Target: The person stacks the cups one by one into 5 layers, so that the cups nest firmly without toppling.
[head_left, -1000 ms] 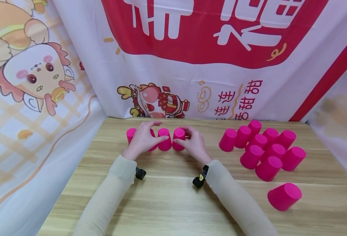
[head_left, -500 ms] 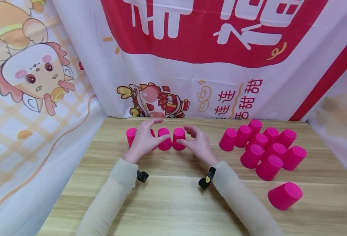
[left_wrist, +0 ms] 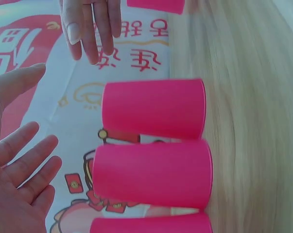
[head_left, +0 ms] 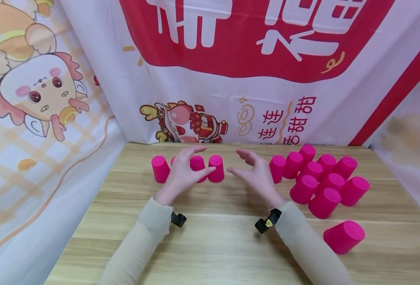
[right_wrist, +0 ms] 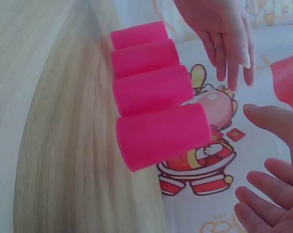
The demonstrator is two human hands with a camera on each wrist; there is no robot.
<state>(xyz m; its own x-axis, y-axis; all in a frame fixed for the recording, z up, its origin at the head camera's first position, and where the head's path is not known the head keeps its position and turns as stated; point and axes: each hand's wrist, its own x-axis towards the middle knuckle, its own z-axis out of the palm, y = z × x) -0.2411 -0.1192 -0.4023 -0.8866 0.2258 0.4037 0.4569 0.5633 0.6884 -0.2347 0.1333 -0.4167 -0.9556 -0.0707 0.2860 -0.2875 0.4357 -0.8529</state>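
Several pink cups stand upside down in a side-by-side row on the wooden table. The cup at the row's right end [head_left: 216, 169] and the one at its left end [head_left: 161, 170] show well; my left hand [head_left: 184, 174] partly hides those between. That hand hovers over the row with thumb and fingers spread, gripping nothing. In the left wrist view its fingers are apart from the near cups [left_wrist: 153, 172]. Just right of the row, my right hand [head_left: 258, 176] holds nothing, its fingers extended. The right wrist view shows the end cup [right_wrist: 163, 136] apart from that hand [right_wrist: 272, 194].
A cluster of several upside-down pink cups [head_left: 311, 172] stands at the right of the table [head_left: 210, 245]. Nearer the front right, a single pink cup [head_left: 344, 237] stands apart. A printed cloth [head_left: 245, 87] hangs behind the table's back edge.
My right hand has let go of the row's right-end cup and moved away to the right. My left hand has shifted right above the row, uncovering the left-end cup. The cups stay in place.
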